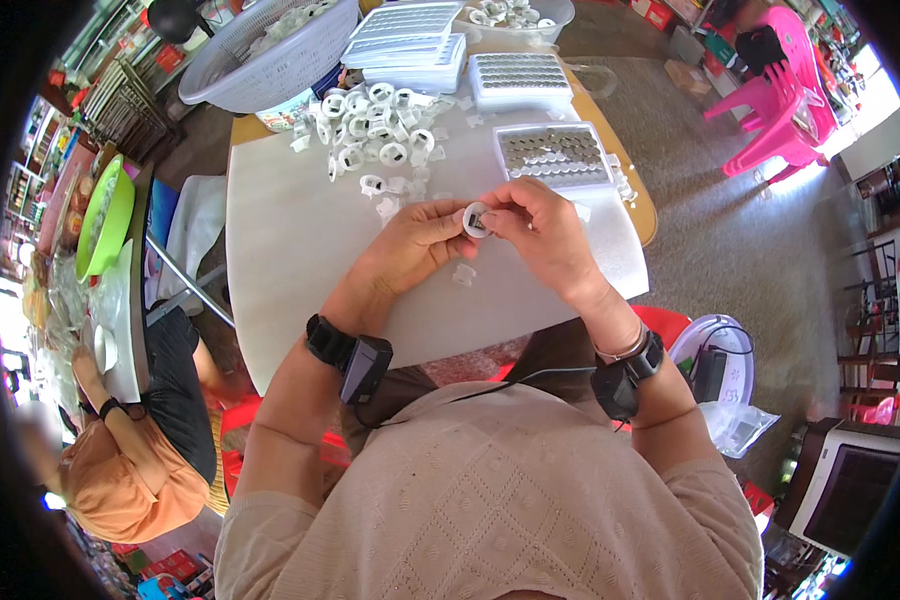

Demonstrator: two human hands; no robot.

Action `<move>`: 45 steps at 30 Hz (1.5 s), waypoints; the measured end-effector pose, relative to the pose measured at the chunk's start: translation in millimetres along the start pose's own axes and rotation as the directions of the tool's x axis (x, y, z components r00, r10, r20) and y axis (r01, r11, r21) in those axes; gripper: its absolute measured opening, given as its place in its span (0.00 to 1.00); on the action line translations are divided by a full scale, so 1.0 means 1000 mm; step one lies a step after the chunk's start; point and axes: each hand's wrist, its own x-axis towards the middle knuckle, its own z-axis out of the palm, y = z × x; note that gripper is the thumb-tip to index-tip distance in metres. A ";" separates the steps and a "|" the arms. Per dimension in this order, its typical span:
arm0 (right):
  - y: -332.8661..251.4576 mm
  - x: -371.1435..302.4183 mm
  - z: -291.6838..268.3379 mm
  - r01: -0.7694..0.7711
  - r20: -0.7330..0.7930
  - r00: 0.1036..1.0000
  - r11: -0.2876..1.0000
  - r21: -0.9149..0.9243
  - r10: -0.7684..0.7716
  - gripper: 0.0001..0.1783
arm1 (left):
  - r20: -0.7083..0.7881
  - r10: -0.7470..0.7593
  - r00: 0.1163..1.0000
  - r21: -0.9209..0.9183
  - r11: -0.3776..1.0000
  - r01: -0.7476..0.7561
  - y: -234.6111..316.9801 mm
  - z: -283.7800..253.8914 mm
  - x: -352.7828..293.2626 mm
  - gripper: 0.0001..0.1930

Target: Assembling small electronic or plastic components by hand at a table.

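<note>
Between my two hands, above the white tabletop (pixel 310 240), is a small round white plastic part (pixel 476 221) with a dark slot in its middle. My left hand (pixel 425 240) grips its left side between thumb and fingers. The fingertips of my right hand (pixel 535 225) press together at the slot; whatever they pinch there is too small to make out. Beyond my hands lies a heap of similar white plastic parts (pixel 380 125). A shallow tray of round silvery discs (pixel 553 155) stands just past my right hand. One small clear piece (pixel 464 274) lies on the table near me.
Stacked white trays (pixel 410 50) and another filled tray (pixel 520 80) stand at the far side, beside a big grey basket (pixel 270 60) and a clear bowl (pixel 540 30). A co-worker in orange (pixel 135 470) sits at left. A pink chair (pixel 785 95) is at far right.
</note>
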 end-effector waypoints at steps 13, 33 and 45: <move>0.002 0.000 0.001 0.042 -0.011 0.999 0.983 -0.176 -0.044 0.08 | -0.010 -0.007 1.000 0.043 0.999 0.008 0.000 -0.001 0.001 0.15; -0.005 -0.007 0.009 0.300 -0.042 0.942 0.893 -0.336 -0.332 0.11 | -0.025 0.042 0.999 0.104 0.994 -0.040 0.000 0.002 -0.001 0.15; -0.001 -0.015 0.014 0.275 -0.059 0.953 0.931 -0.239 -0.297 0.09 | -0.080 0.035 0.996 0.082 0.996 -0.029 -0.001 0.007 0.002 0.15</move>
